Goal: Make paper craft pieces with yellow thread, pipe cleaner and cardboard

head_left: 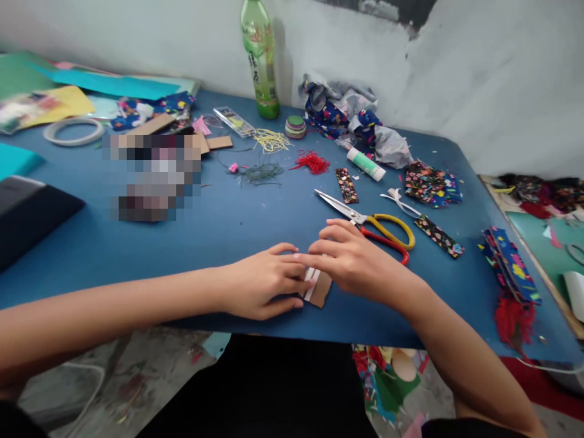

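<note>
On the blue table near its front edge lies a small piece of brown cardboard (323,291) with white strips along it, perhaps double-sided tape. My left hand (269,283) rests from the left with fingers stretched over the cardboard's left part. From the right comes my right hand (353,258), its fingers extended and apart over the top of the cardboard; the index fingertip meets the left hand's fingers. My right thumb is hidden. Just beyond the right hand lie scissors (365,219) with one yellow and one red handle, blades pointing away to the left.
Behind are a green bottle (261,61), a glue stick (366,164), red threads (311,162), yellow threads (271,140) and crumpled patterned cloth (323,115). Flowered strips (438,236) lie to the right. A tape roll (73,131) and a dark box (36,213) stand left.
</note>
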Tool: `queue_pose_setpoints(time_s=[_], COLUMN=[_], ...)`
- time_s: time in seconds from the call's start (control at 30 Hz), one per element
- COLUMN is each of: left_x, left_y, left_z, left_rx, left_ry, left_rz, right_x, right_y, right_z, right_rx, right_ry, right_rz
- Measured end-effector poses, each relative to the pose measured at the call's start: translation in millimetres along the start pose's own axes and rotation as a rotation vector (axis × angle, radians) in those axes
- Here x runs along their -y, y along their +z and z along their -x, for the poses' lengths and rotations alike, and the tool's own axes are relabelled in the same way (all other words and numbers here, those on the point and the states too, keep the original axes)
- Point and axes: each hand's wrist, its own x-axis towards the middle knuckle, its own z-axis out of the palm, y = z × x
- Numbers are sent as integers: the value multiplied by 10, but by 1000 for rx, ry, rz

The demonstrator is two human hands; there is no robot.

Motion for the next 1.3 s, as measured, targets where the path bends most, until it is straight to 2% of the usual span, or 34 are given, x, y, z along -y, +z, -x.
queue_pose_setpoints(time_s=[0.13,0.2,0.37,0.47,0.6,0.7,0.73,0.8,0.87,0.97,1.03,1.17,1.23,1.3], left_x=[164,242,336,377,407,399,397,397,407,430,441,437,429,424], left_y=[7,2,78,164,213,197,190,182,185,207,224,234,232,234], left_z=[-170,-289,-473,-473,-443,-433,-432,-432,-431,-425,-420,-413,-414,-419], left_rx=[-211,-289,-336,-317,-336,-302,-293,-290,-302,-314,-317,-332,-331,-335], left_ry=[-215,-254,52,112,99,51,40,29,23,13,8,1,-1,1], left_rz=[-36,3,82,73,48,77,88,113,136,159,170,187,186,186], right_x=[12,18,-34,-87,-106,-129,-149,-201,-250,-291,-300,-223,-90,103], right_y=[19,26,118,77,-322,-594,-612,-525,-330,-43,51,-22,-128,-221], right_z=[-19,-24,-22,-13,102,327,422,615,773,880,877,892,993,1165], right_rx=[-114,-186,-261,-277,-163,-141,-73,59,194,116,38,28,64,114], right_ry=[53,76,117,174,285,647,735,852,845,876,909,936,978,1079], right_rz=[-74,-140,-167,-171,-38,162,207,235,177,176,196,205,183,124])
